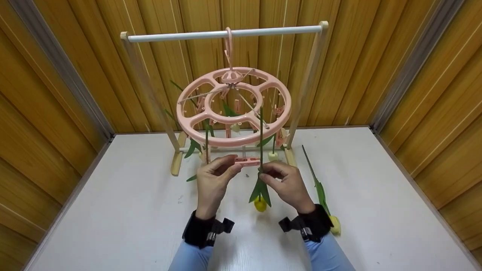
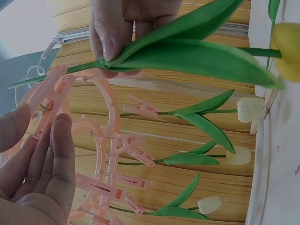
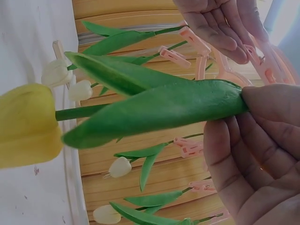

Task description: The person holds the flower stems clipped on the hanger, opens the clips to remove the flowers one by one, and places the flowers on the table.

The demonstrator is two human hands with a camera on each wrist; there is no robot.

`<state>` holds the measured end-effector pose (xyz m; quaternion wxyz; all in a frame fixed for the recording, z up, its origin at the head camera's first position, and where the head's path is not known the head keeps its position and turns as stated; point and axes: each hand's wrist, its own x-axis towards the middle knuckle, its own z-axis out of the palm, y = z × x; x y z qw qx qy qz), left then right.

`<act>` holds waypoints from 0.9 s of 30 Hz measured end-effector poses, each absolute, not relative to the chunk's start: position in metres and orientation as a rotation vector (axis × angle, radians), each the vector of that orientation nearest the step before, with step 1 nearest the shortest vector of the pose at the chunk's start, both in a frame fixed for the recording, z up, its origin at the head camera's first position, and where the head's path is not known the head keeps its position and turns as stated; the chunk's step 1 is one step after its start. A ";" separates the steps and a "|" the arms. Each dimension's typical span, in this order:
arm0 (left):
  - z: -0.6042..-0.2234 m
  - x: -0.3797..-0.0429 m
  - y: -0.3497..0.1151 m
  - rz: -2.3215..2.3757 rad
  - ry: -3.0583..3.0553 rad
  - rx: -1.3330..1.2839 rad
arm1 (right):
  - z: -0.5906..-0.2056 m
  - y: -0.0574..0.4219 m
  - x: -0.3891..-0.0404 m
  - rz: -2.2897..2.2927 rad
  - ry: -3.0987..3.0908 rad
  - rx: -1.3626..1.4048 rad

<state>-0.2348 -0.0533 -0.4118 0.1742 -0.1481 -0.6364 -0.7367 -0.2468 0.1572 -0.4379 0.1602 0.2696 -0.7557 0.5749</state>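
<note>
My left hand [image 1: 212, 184] pinches a pink clothespin [image 1: 247, 162] at the near side of the round pink hanger [image 1: 211, 141]. Between thumb and fingers, my right hand [image 1: 289, 183] holds an artificial yellow tulip [image 1: 260, 204] by its stem where the leaves begin. The flower points down and the stem rises past the hanger's rim. In the left wrist view the stem [image 2: 79, 69] crosses at the clothespin's far end; whether the clip bites on it, I cannot tell. White tulips [image 2: 251, 110] hang head down from other pink clips [image 2: 140, 107].
The hanger hooks over a white bar [image 1: 180, 36] on a wooden stand [image 1: 308, 71]. Another yellow tulip [image 1: 335, 226] lies on the white table [image 1: 376, 195] beside my right wrist. Wood-panelled walls [image 1: 350, 67] enclose the back and sides.
</note>
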 end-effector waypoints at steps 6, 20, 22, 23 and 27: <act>-0.412 -0.235 -0.052 -2.079 -1.806 -0.416 | -0.437 0.159 -0.246 1.636 -2.157 0.787; -0.413 -0.236 -0.057 -2.032 -1.835 -0.374 | -0.435 0.163 -0.248 1.563 -2.164 0.817; -0.414 -0.237 -0.057 -2.016 -1.833 -0.380 | -0.436 0.164 -0.249 1.561 -2.161 0.814; -0.414 -0.237 -0.057 -2.010 -1.832 -0.380 | -0.436 0.165 -0.249 1.563 -2.161 0.813; -0.416 -0.238 -0.058 -1.970 -1.826 -0.405 | -0.437 0.170 -0.249 1.570 -2.178 0.787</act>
